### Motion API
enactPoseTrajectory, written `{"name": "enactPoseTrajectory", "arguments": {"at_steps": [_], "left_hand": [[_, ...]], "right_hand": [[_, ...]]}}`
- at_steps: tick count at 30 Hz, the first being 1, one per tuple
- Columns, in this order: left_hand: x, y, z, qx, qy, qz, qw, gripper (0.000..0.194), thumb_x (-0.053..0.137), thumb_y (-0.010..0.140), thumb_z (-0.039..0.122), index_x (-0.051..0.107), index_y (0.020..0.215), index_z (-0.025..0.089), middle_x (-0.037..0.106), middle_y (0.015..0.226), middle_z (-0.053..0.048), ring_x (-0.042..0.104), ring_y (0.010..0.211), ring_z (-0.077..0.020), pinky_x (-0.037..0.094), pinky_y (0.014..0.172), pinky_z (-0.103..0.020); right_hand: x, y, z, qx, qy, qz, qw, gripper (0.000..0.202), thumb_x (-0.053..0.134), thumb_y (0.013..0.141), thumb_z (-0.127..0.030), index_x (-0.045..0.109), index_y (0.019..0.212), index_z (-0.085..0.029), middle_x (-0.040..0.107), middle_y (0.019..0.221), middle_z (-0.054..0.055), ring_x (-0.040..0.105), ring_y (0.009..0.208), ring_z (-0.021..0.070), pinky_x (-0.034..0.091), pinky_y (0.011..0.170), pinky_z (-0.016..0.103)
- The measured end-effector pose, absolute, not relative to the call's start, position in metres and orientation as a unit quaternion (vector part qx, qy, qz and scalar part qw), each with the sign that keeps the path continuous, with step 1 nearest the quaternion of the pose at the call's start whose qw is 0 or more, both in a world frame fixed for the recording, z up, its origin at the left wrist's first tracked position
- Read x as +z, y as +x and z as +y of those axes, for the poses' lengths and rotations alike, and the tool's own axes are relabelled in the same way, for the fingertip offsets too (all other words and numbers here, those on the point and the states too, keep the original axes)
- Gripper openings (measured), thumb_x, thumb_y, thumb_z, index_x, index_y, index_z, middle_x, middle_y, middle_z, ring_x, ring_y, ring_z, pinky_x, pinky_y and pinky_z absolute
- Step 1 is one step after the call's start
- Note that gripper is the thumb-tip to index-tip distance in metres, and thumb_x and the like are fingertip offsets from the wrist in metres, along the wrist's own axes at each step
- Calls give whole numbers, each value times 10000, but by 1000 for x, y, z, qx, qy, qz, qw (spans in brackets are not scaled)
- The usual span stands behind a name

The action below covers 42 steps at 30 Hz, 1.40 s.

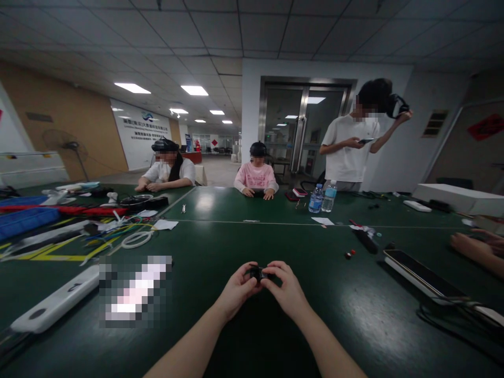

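A small black object (256, 273) is held between my two hands, just above the dark green table (252, 239). My left hand (237, 291) has its fingers and thumb closed on the object's left side. From the right, my right hand (286, 287) pinches the same object with thumb and fingertips. The object's exact shape is partly hidden by the fingers and too small to make out.
On the left lie a white power strip (59, 299), cables (136, 240) and blue trays (29, 221). To the right are a black-topped device (423, 275) and small red parts (350, 254). Two bottles (315, 199) stand farther back. Several people are around the table.
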<state>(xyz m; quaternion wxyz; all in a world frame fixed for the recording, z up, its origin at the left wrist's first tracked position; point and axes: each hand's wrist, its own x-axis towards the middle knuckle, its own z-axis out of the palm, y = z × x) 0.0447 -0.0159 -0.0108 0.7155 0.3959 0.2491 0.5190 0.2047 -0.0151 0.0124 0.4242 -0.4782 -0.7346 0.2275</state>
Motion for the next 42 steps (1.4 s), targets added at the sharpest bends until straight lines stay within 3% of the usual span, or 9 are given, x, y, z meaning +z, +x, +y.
{"name": "enactPoseTrajectory", "arguments": {"at_steps": [8, 15, 19, 23, 30, 36, 42], "left_hand": [[-10, 43, -16, 512, 396, 264, 715, 403, 675, 682, 169, 497, 1042, 199, 605, 976, -62, 598, 844, -164, 430, 850, -362], [-6, 42, -17, 519, 374, 263, 722, 403, 691, 666, 184, 494, 1017, 192, 607, 951, -51, 606, 845, -160, 434, 837, -331], [-4, 39, -17, 514, 388, 298, 704, 426, 684, 667, 186, 477, 1038, 203, 592, 970, -49, 618, 797, -159, 433, 833, -356], [-7, 31, -10, 481, 477, 351, 646, 475, 664, 671, 192, 456, 1097, 209, 588, 1032, -87, 598, 887, -206, 423, 847, -402], [-17, 18, 5, 388, 646, 498, 429, 417, 627, 643, 194, 559, 1054, 203, 617, 947, -81, 551, 919, -262, 365, 855, -446], [-12, 12, 12, 401, 668, 500, 378, 338, 687, 548, 207, 648, 882, 240, 580, 984, -69, 453, 1005, -306, 279, 915, -454], [-15, 3, 20, 361, 726, 474, 343, 384, 621, 639, 214, 608, 1022, 247, 590, 1015, -71, 488, 978, -279, 323, 872, -415]], "right_hand": [[10, 207, -14, 237, -483, -742, 400, 183, 643, 672, -282, 667, 853, -300, 600, 1003, 32, 520, 998, 233, 396, 890, 393], [4, 213, -13, 303, -448, -733, 412, 372, 589, 714, -286, 575, 1085, -296, 580, 1120, 31, 512, 1055, 208, 376, 935, 387], [0, 212, -11, 338, -453, -713, 415, 398, 572, 709, -235, 549, 1106, -259, 600, 1106, 28, 538, 1024, 197, 393, 921, 382], [-1, 208, -12, 354, -470, -702, 401, 390, 570, 707, -218, 544, 1095, -251, 612, 1072, 23, 547, 1014, 197, 392, 924, 378], [-9, 204, -6, 325, -509, -710, 362, 376, 567, 702, -208, 551, 1068, -292, 600, 1071, 9, 531, 1046, 222, 406, 894, 398], [-19, 199, 3, 280, -551, -703, 351, 364, 606, 661, -204, 590, 1007, -317, 626, 1033, 1, 543, 1030, 247, 412, 878, 418], [-16, 198, 7, 273, -561, -709, 328, 355, 601, 675, -237, 581, 1017, -332, 625, 1050, -2, 532, 1048, 254, 402, 876, 424]]}}
